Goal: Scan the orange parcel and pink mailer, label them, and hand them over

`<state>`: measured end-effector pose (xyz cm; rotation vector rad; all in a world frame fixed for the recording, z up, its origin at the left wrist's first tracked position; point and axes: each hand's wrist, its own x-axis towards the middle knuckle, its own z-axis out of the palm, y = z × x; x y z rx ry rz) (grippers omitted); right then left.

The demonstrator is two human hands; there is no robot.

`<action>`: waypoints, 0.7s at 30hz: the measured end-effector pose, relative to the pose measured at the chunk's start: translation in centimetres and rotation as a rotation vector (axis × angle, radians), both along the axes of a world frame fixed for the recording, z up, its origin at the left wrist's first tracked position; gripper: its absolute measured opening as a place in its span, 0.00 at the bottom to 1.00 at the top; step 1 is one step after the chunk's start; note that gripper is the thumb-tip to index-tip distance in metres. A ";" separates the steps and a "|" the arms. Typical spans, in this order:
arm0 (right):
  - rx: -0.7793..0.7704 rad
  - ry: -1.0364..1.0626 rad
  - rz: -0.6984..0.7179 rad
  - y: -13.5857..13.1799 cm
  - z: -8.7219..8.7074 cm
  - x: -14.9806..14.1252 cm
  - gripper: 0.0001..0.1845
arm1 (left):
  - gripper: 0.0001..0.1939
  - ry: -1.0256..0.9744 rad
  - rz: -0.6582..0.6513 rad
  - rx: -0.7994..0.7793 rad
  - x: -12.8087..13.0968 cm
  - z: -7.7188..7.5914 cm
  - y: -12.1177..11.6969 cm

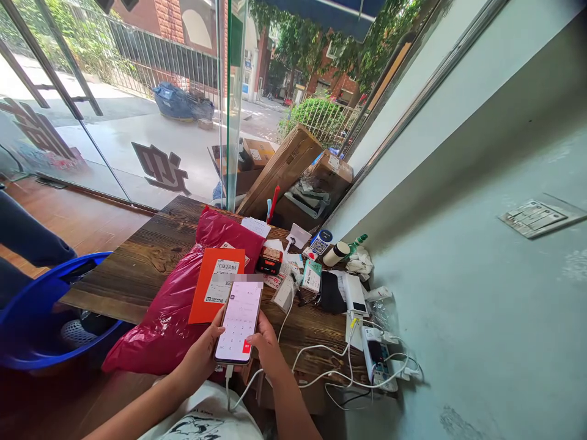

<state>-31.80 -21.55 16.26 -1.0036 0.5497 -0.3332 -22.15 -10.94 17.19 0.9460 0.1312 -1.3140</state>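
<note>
Both hands hold a smartphone (239, 321) whose lit screen shows a number keypad and a red key. My left hand (205, 345) is closed round its left edge. Along the right edge my right hand (265, 342) grips it, the thumb over the red key. A white charging cable (228, 380) is plugged into the phone's lower end. Behind the phone, an orange envelope (196, 299) with a printed label lies on a large dark-pink plastic parcel (167, 324). The phone covers the envelope's lower right corner.
The wooden table (151, 256) bears small boxes, papers, a QR-code stand (320, 245) and a power bank (355, 294). White cables run to a power strip (376, 360) by the wall. A blue tub (27, 360) stands at left; someone's leg (32, 226) is beside it.
</note>
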 end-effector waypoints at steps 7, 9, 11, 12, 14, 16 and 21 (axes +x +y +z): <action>-0.077 0.041 0.025 -0.3 0.0 -0.2 0.30 | 0.55 0.008 -0.015 0.034 -0.1 -0.1 0.1; -0.090 0.021 0.105 -0.4 -0.2 -0.5 0.38 | 0.54 0.012 -0.006 0.025 -0.2 -0.3 0.0; -0.064 -0.023 0.196 -0.4 -0.6 -0.8 0.47 | 0.54 0.012 0.016 0.020 -0.4 -0.5 -0.1; -0.044 -0.042 0.214 -0.4 -0.9 -0.9 0.49 | 0.54 0.012 0.018 0.028 -0.5 -0.6 -0.2; -0.011 -0.044 0.152 -0.1 -1.6 -0.8 0.45 | 0.57 0.023 0.014 0.047 -0.9 -0.5 -0.3; 0.036 0.012 0.022 0.5 -2.3 -0.3 0.37 | 0.60 0.048 0.016 0.063 -1.3 -0.4 -0.3; 0.224 0.133 -0.222 2.4 -4.3 1.6 0.34 | 0.65 0.092 0.131 0.114 -1.4 -0.1 0.0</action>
